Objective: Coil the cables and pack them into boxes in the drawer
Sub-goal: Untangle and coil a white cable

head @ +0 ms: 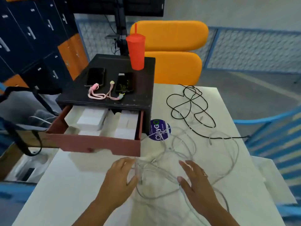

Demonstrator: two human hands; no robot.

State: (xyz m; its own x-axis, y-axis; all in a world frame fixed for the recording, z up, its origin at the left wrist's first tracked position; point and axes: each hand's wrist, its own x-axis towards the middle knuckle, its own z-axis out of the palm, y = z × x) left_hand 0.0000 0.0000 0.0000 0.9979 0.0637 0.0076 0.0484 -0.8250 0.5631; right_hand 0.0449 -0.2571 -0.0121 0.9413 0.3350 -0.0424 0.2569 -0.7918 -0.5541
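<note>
– White cables (179, 152): where are they?
– Loose in one tangle on the desk (73, 185), spread from the near edge toward its middle, loops crossing one another. Both hands are in the nearest part of it.
– How do the hands stand?
– Apart, one at each side of the tangle. The left hand (120, 175) has fingers and thumb curled round a bunch of strands. The right hand (193, 181) lies on the loops with fingers straight and spread, gripping nothing; a ring (204, 174) shows on it.
– And beyond them?
– The drawer (97, 145) stands pulled out of a black stand (146, 88) by the desk's left edge, its reddish front just beyond the left hand. White boxes (91, 119) sit inside it. Just right of the drawer a purple sticker (160, 129) is on the desk, with a white strand across it.
– Any other cable?
– A black cable (189, 100), uncoiled, sprawls toward the far right corner. One run of it reaches the right edge and meets the outermost white loops there.
– On top of the stand?
– Two phones (95, 76) lie flat with pink straps (97, 95) at their near ends. A red tumbler (136, 51) with a straw stands upright at the stand's far right corner. An orange chair (171, 51) is past the desk's far edge.
</note>
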